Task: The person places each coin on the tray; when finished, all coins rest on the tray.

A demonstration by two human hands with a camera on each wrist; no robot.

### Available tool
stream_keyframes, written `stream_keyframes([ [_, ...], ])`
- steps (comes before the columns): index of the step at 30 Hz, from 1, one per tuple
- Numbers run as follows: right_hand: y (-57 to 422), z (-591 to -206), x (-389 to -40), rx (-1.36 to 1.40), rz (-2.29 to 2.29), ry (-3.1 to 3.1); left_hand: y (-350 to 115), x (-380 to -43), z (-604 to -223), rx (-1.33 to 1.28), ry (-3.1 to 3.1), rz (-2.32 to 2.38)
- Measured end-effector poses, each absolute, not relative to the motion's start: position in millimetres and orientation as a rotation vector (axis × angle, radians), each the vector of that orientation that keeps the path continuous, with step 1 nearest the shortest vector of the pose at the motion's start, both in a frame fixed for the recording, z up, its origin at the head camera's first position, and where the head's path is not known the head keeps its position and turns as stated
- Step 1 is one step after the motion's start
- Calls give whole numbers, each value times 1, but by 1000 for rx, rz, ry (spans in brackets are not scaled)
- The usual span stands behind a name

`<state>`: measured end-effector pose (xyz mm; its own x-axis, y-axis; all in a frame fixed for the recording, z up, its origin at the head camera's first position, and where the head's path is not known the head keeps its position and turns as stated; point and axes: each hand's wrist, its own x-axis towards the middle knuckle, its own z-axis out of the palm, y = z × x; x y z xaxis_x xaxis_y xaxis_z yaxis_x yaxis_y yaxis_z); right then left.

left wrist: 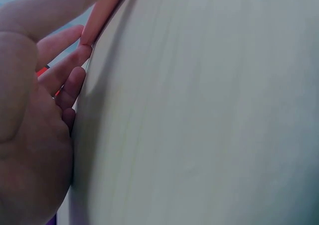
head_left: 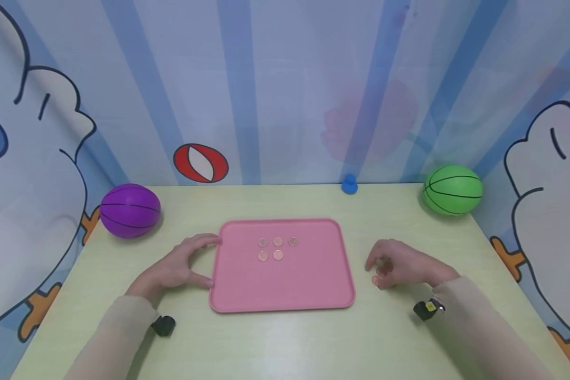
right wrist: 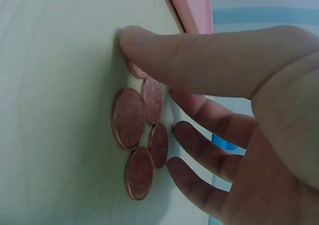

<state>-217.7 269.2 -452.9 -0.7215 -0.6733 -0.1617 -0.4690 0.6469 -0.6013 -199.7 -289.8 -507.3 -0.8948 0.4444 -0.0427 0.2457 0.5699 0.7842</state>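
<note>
A pink tray (head_left: pixel 309 285) lies on the table with several small copper-coloured coins (head_left: pixel 277 241) in two rows near its upper middle. My left hand (head_left: pixel 178 266) is spread at the tray's left edge, its fingertips on the rim higher up and its thumb at the rim lower down. To the right of the tray, my right hand (head_left: pixel 401 264) is low over several more coins (right wrist: pixel 128 118) on the table. In the right wrist view its thumb (right wrist: pixel 199 60) overlaps one coin, and bent fingers (right wrist: pixel 204 150) stand beyond the cluster, apart from the thumb.
A purple ball (head_left: pixel 130 211) sits at the table's back left, and a green ball (head_left: pixel 453 190) at the back right. A small blue knob-shaped object (head_left: pixel 349 184) stands at the back edge. Printed curtains (head_left: pixel 285 95) rise behind and beside the table (head_left: pixel 285 343).
</note>
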Motion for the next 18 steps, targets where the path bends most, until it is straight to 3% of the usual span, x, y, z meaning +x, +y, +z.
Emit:
stream_keyframes([
  [18,262,-455,-223,-844,-690,2532,-289,-199,-506,562,2563,1228],
])
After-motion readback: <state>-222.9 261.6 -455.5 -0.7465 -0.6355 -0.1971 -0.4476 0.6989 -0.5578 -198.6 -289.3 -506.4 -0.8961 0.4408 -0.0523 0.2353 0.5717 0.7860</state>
